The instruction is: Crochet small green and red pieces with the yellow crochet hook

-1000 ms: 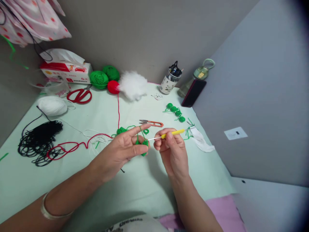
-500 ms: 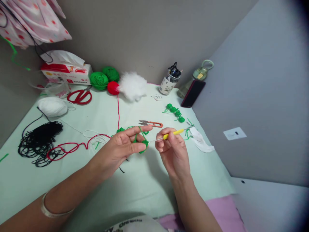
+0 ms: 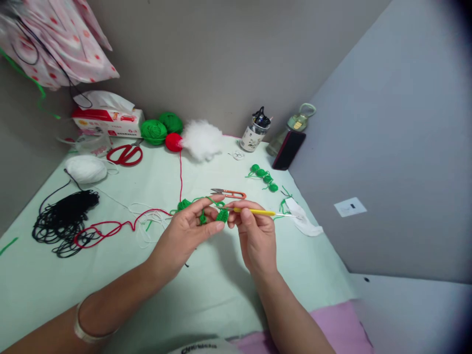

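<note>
Between its thumb and fingers my left hand (image 3: 188, 223) pinches a small green crochet piece (image 3: 222, 215), with green yarn running over the index finger. My right hand (image 3: 254, 231) grips a crochet hook (image 3: 258, 212) by its yellow handle, pen-like. One metal end of the hook reaches the top of the green piece; whether it passes through a stitch I cannot tell. The other end points right. Just beyond my hands lie orange-handled thread snips (image 3: 228, 194). More green yarn (image 3: 183, 204) shows behind my left fingers.
At left are black yarn (image 3: 68, 214), a white yarn ball (image 3: 86, 169) and red scissors (image 3: 125, 155). Green yarn balls (image 3: 154, 132) and white stuffing (image 3: 202, 140) sit at the back. Right of these are small green balls (image 3: 267, 179), a phone (image 3: 289, 150) and a bottle (image 3: 280, 140).
My right hand has moved left, closer to my left hand, and the hook now lies nearly level. The green piece has turned upright. The whole view has shifted slightly.
</note>
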Action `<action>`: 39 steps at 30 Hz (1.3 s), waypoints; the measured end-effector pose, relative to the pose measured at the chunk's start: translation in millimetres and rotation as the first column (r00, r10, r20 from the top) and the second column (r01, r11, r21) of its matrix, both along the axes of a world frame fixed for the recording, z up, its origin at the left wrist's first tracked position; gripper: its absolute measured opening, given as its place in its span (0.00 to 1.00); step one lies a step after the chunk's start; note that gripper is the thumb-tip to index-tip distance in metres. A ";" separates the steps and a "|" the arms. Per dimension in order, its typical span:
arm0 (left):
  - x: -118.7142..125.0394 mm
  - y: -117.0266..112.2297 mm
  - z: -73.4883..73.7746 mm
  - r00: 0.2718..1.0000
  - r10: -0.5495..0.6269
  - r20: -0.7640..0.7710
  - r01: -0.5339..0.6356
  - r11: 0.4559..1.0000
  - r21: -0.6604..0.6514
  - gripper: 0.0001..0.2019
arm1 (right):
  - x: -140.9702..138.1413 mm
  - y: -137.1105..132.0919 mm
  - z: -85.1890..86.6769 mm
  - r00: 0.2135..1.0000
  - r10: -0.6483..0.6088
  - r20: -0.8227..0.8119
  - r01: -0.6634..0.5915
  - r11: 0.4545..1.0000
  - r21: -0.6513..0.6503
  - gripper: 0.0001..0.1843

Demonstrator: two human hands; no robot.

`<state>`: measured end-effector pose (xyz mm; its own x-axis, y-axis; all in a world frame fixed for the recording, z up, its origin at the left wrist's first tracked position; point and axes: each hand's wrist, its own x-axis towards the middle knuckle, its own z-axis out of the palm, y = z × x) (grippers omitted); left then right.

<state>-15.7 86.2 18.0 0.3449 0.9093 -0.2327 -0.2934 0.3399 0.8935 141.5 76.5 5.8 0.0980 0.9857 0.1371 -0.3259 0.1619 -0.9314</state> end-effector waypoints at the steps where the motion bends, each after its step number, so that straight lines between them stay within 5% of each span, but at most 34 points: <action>1: 0.6 -0.3 -0.1 1.000 0.008 0.006 -0.008 1.000 0.003 0.24 | 0.1 0.0 -0.1 1.000 0.000 -0.008 0.000 1.000 -0.001 0.07; 8: 7.4 -5.1 -1.4 0.997 0.077 0.023 -0.077 0.997 -0.002 0.24 | 1.0 -1.6 -1.8 0.997 -0.011 0.071 0.009 0.999 0.031 0.03; 13: 3.4 -3.2 3.5 0.998 0.046 -0.045 -0.039 0.989 0.143 0.07 | -2.0 -3.3 1.1 0.994 0.003 0.110 -0.009 0.998 0.057 0.02; 17: -6.4 3.7 6.8 0.986 -0.001 -0.164 0.048 0.957 0.288 0.08 | -1.2 -5.9 8.7 0.986 0.077 0.146 -0.079 0.997 0.007 0.05; 19: -12.1 6.8 5.8 0.990 -0.027 -0.140 0.060 0.970 0.236 0.07 | 6.0 -6.2 17.7 0.959 0.174 0.225 -0.172 0.985 -0.028 0.07; 22: -19.0 8.8 1.0 0.994 0.018 0.111 -0.015 0.999 -0.029 0.05 | 24.8 -0.2 31.3 0.809 0.323 0.491 -0.351 0.936 -0.037 0.12; 24: -21.4 8.3 -3.6 0.964 0.096 0.249 -0.062 0.988 -0.144 0.06 | 37.0 10.3 32.5 0.626 0.254 0.737 -0.364 0.931 -0.012 0.14; 25: -21.9 7.6 -6.0 0.950 0.119 0.288 -0.075 0.984 -0.159 0.07 | 41.6 17.2 29.2 0.485 0.180 0.856 -0.327 0.945 -0.014 0.15; 27: -21.7 5.6 -9.9 0.925 0.145 0.352 -0.090 0.982 -0.167 0.07 | 46.6 32.9 15.6 0.008 0.018 1.000 -0.201 0.979 -0.016 0.17; 28: -21.3 4.4 -11.4 0.909 0.156 0.386 -0.094 0.980 -0.176 0.06 | 47.3 40.7 6.4 -0.082 0.001 0.997 -0.152 0.988 -0.013 0.18; 33: -20.5 -3.2 -17.9 0.847 0.217 0.485 -0.121 0.968 -0.221 0.05 | 43.5 66.2 -32.9 -0.206 -0.014 0.979 -0.100 0.995 -0.007 0.16; 39: -20.0 -10.1 -32.0 0.805 0.329 0.494 -0.183 0.929 -0.320 0.06 | 48.2 68.3 -35.2 -0.140 -0.012 0.990 -0.045 0.999 0.006 0.13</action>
<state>-35.7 76.1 -14.0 0.2423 0.9198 -0.3088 -0.8031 0.3687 0.4681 189.7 144.8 -29.4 -0.1941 0.9774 0.0836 0.9595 0.2069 -0.1910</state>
